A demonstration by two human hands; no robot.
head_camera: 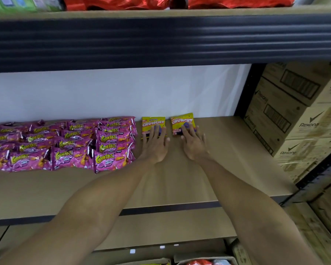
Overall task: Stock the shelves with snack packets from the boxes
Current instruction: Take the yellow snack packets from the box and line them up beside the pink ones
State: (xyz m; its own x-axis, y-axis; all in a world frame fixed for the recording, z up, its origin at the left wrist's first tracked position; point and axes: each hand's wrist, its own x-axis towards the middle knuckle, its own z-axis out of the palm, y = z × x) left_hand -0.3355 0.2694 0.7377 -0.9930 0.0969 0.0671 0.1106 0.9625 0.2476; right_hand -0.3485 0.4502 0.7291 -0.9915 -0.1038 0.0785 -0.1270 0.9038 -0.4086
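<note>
Two yellow Crunchy snack packets lie at the back of the wooden shelf (pixel 227 159), against the white wall. My left hand (pixel 155 145) rests flat with straight fingers on the lower part of the left packet (pixel 152 121). The right packet (pixel 181 120) sits a little apart, and my right hand (pixel 194 143) lies on its lower half, fingers spread. Both forearms reach in from the bottom of the view.
Rows of pink Corntoz packets (pixel 65 144) fill the shelf's left half. Stacked Rexona cardboard boxes (pixel 298 115) stand beyond the shelf's right post. Red bags (pixel 122 2) sit on the shelf above. An open box (pixel 203 261) with packets shows at the bottom.
</note>
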